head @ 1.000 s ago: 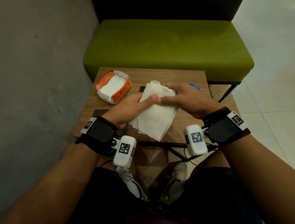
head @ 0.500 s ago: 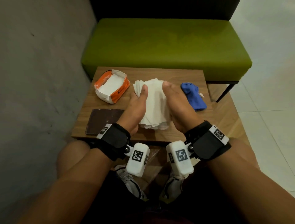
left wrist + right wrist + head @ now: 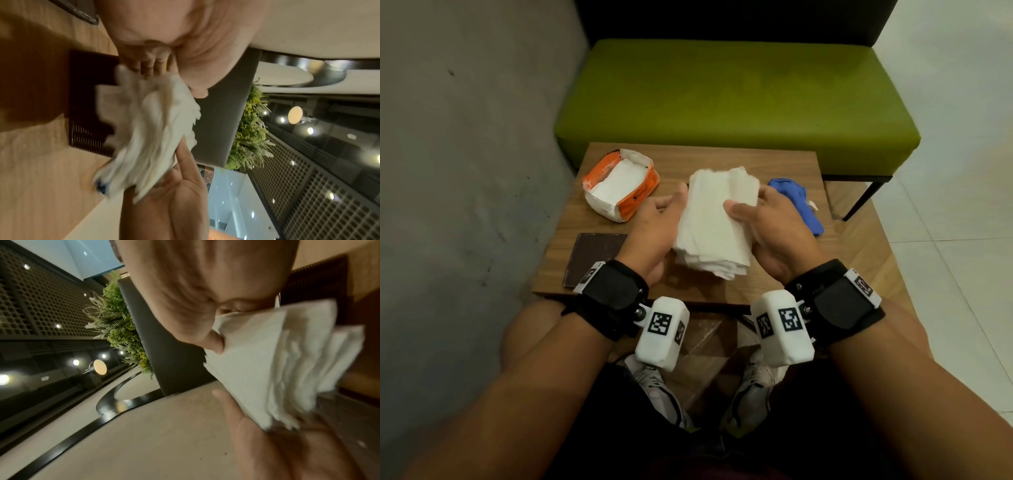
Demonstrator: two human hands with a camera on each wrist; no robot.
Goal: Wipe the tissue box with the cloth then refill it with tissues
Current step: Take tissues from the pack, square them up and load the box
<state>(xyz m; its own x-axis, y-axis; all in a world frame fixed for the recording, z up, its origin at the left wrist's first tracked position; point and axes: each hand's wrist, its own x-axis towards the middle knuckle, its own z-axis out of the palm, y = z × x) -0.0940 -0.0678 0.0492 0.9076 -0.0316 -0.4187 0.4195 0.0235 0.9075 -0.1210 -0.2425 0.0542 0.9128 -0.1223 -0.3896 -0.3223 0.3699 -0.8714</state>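
Above the wooden table [image 3: 722,161], a stack of tissues [image 3: 715,222] is held up between both hands, its long axis running away from the person. The left hand [image 3: 654,229] clasps its left edge, the right hand [image 3: 777,226] its right, thumb on top. Underneath, hidden in the head view, sits what I take for the dark tissue box [image 3: 88,97], so the drop looks straight down.

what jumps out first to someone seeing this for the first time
A white stack of tissues, held over the table between the left hand and right hand. Left of it sits an open orange pack, right of it a blue cloth, and a green bench fills the back.
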